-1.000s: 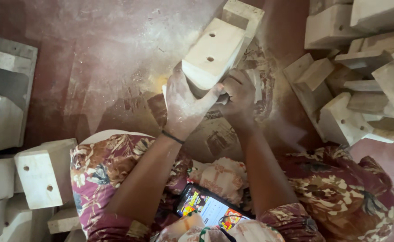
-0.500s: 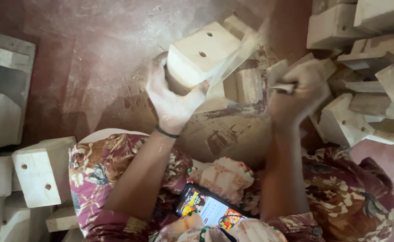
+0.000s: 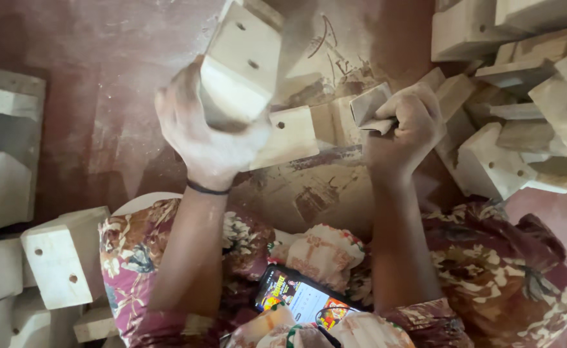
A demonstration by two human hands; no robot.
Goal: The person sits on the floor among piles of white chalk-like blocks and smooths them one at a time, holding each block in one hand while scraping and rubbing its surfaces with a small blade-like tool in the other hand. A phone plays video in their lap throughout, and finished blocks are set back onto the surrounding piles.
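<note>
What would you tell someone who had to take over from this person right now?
Left hand: lifts a pale wooden block with two drilled holes, tilted, above the floor.
Right hand: closed on a folded piece of sandpaper, apart from the block.
Nearby: another drilled block lies under the hands; a pile of blocks sits to the right, more blocks to the left. A lit phone rests on the lap.
Done and left: both hands are dusty; whether the held block is fully sanded cannot be told.

A woodworking workshop: heaps of drilled wooden blocks [image 3: 541, 96] on a dusty red floor [image 3: 103, 58]
</note>
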